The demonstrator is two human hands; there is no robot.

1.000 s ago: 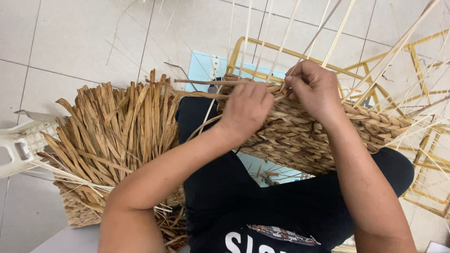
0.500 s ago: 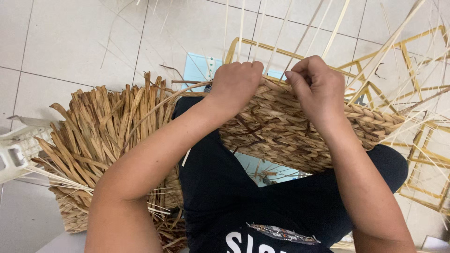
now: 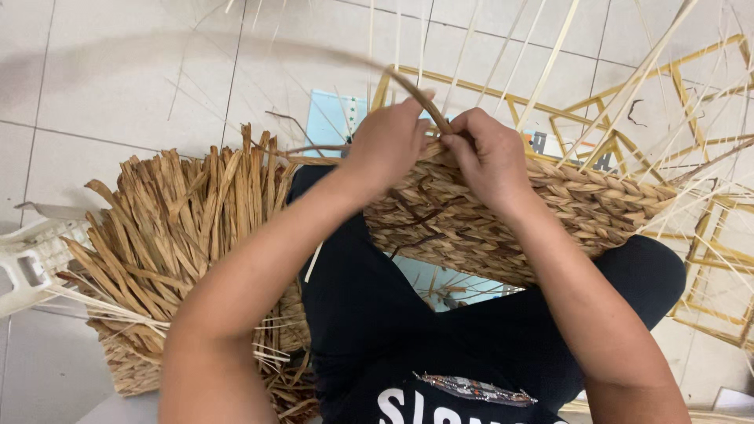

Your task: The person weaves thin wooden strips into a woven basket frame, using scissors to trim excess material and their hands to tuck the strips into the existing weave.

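A half-woven basket of brown twisted straw lies across my lap, with thin pale stakes fanning upward from its rim. My left hand and my right hand meet at the basket's upper edge. Both pinch one long brown straw strand that arcs away to the upper left, blurred by motion. My fingers hide the spot where the strand enters the weave.
A big bundle of loose brown straw stands in a woven basket at my left. A white plastic stool sits at the far left edge. Yellow wire frames lie on the tiled floor at the right, over a light blue sheet.
My left hand has moved right along the rim and now meets my right hand. The long strand now sweeps up and to the left.
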